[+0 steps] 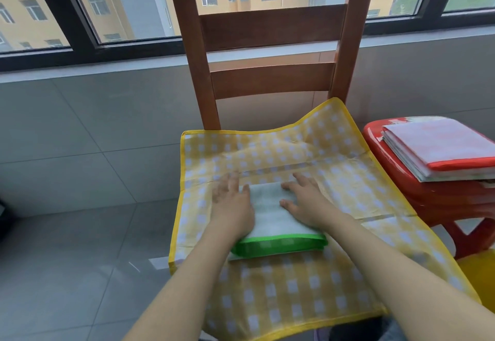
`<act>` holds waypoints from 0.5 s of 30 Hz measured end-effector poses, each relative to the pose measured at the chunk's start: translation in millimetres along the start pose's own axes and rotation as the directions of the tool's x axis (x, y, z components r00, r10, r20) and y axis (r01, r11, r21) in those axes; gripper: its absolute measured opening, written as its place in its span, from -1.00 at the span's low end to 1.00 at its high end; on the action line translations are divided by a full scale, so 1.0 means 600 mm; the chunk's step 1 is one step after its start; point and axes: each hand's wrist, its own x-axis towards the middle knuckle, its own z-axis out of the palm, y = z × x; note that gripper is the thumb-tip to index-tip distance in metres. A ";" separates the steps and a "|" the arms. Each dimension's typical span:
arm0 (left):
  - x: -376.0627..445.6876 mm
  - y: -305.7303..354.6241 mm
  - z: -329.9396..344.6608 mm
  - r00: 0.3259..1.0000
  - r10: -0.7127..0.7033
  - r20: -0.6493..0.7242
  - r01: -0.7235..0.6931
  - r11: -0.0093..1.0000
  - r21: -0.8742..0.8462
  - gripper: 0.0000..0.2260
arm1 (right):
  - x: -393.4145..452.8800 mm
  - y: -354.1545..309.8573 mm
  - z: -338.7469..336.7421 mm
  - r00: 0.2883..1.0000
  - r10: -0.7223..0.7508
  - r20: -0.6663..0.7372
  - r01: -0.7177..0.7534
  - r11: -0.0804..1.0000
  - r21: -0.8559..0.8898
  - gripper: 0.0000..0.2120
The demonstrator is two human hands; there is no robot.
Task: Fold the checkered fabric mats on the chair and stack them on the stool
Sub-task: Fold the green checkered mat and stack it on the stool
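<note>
A folded mat with a green border (pixel 270 220) lies in the middle of the chair seat, its pale underside facing up. It rests on a large yellow checkered mat (pixel 348 180) spread flat over the seat of the wooden chair (pixel 267 29). My left hand (pixel 233 201) presses flat on the folded mat's left side. My right hand (pixel 305 201) presses flat on its right side. To the right, a red stool (pixel 375 137) carries a stack of folded mats (pixel 442 147), the top one edged in red.
The chair stands against a grey tiled wall under a window. Grey floor tiles lie to the left of the chair. A yellow object (pixel 479 276) shows at the right edge below the stool.
</note>
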 end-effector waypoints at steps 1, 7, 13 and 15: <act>-0.006 0.013 0.003 0.999 0.036 0.006 -0.036 0.999 0.006 -0.51 | -0.005 -0.002 0.005 1.000 0.007 0.019 -0.005 0.997 -0.082 -0.46; -0.033 0.033 0.056 0.993 0.042 0.112 -0.040 0.999 -0.014 -0.36 | -0.027 0.005 0.032 1.000 0.000 -0.029 -0.009 0.954 -0.300 -0.37; -0.036 0.027 0.062 0.998 0.004 0.060 0.001 0.996 -0.087 -0.42 | -0.046 0.012 0.045 0.998 -0.058 0.021 0.062 0.965 -0.254 -0.40; -0.036 0.017 0.060 0.998 -0.012 0.055 0.017 0.995 -0.103 -0.44 | -0.046 0.012 0.043 0.999 -0.031 0.014 0.033 0.975 -0.219 -0.40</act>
